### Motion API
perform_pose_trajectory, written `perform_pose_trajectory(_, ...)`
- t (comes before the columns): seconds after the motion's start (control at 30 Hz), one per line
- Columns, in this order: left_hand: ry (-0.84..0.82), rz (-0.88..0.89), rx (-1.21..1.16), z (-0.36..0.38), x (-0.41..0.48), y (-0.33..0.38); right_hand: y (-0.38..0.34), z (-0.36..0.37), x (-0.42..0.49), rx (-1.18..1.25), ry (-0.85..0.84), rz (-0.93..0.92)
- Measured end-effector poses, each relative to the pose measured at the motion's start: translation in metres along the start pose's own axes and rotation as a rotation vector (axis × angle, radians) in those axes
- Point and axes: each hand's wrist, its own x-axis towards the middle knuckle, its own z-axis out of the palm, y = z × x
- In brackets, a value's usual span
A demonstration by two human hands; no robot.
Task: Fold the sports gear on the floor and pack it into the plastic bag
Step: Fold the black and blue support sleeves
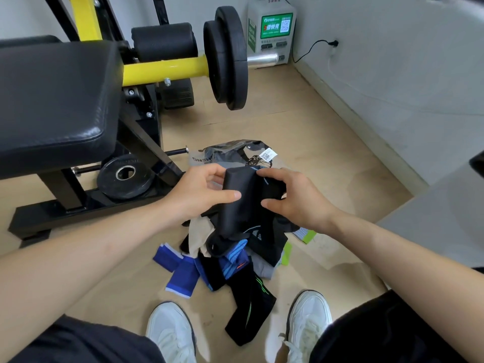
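Two hands: left hand (201, 189), right hand (296, 197) both pinching one black sleeve (243, 203); one plastic bag (230, 155) behind

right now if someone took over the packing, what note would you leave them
Left hand and right hand: both grip one black garment, part folded, held above the pile.
Plastic bag: on the floor beyond the hands, some dark fabric visible in it.
Pile: between the white shoes, unfolded: blue bands, black sleeve with green stripes, other pieces.
Left: finish this fold, bag it, then the pile.
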Motion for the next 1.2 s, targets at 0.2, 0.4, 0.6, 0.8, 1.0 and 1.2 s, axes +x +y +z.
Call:
perform_pose_trajectory(0.2, -0.002, 0.070, 0.029, 0.004, -0.004, -0.002, -0.005, -0.006, -0.002, 0.384, 0.011, 0.116)
perform_pose_trajectory(0.4, -0.075, 0.129, -0.019, 0.012, -0.010, 0.022, -0.017, -0.004, -0.001, 0.631, 0.020, 0.155)
perform_pose_trajectory(0.6, -0.112, 0.172, -0.044, 0.005, -0.015, 0.052, -0.019, -0.032, 0.010, 0.575, -0.061, 0.111)
perform_pose_trajectory(0.8, 0.021, 0.315, 0.193, -0.012, 0.011, 0.078, -0.037, -0.082, 0.040, 0.422, -0.315, 0.088)
perform_pose_trajectory(1.0, -0.050, 0.319, 0.044, -0.007, 0.061, 0.056, -0.022, -0.086, 0.091, 0.427, -0.354, 0.073)
perform_pose_trajectory(1.2, -0.134, 0.186, -0.288, 0.012, 0.103, 0.013, 0.027, -0.052, 0.127, 0.757, -0.150, 0.152)
